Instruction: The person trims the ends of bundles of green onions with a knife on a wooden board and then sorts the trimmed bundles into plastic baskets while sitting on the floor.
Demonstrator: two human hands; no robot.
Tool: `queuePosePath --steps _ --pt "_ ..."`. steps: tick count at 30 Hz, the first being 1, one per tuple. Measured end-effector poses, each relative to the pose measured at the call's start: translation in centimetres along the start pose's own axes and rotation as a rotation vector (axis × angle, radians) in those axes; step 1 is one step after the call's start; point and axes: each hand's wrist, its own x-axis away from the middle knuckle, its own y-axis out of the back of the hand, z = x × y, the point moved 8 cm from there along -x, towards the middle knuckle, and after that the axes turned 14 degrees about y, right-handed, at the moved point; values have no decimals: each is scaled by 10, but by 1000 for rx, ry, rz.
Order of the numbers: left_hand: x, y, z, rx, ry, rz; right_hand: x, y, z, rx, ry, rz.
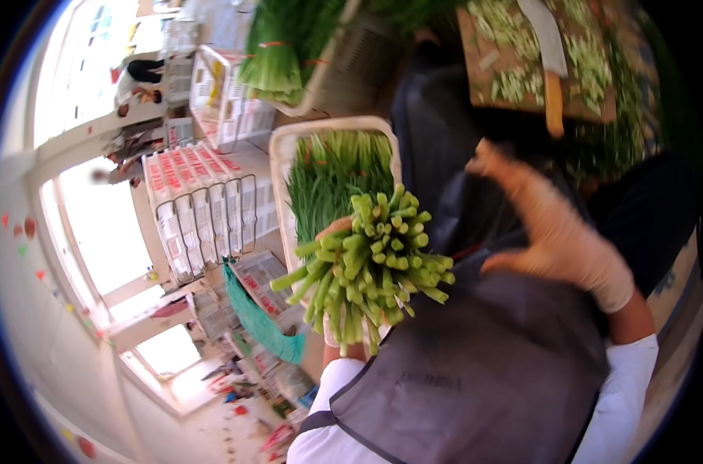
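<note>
My left hand point(334, 228), gloved and mostly hidden behind the stalks, grips a thick bundle of green vegetable stalks point(374, 261). The cut ends of the stalks face up toward me. On the right, my right hand point(560, 232) wears a pale thin glove and is held apart from the bundle, fingers spread and nothing in them. Beneath the bundle, a white plastic crate point(279, 174) holds tied bunches of leafy greens point(328, 180). A cleaver-like knife point(545, 52) with a wooden handle lies on a wooden cutting board point(482, 87) among chopped pale green stem pieces point(516, 84).
A larger crate point(328, 69) of tied greens point(276, 69) stands beyond the near one. White plastic crates point(195, 203) with red writing are stacked at left, near a green cloth point(258, 313). Leafy trimmings point(624, 127) lie beside the board. Other people point(134, 84) are in the background.
</note>
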Motion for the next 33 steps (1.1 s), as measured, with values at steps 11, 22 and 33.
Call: queuePosePath --steps 11,22,33 --pt "-13 -61 -108 17 -970 99 -95 -1 121 -8 800 -245" --pt "-19 -175 -120 368 -222 806 -49 94 131 -442 363 -511" --pt "-1 -221 -77 648 408 1098 -10 112 169 -222 447 -356"
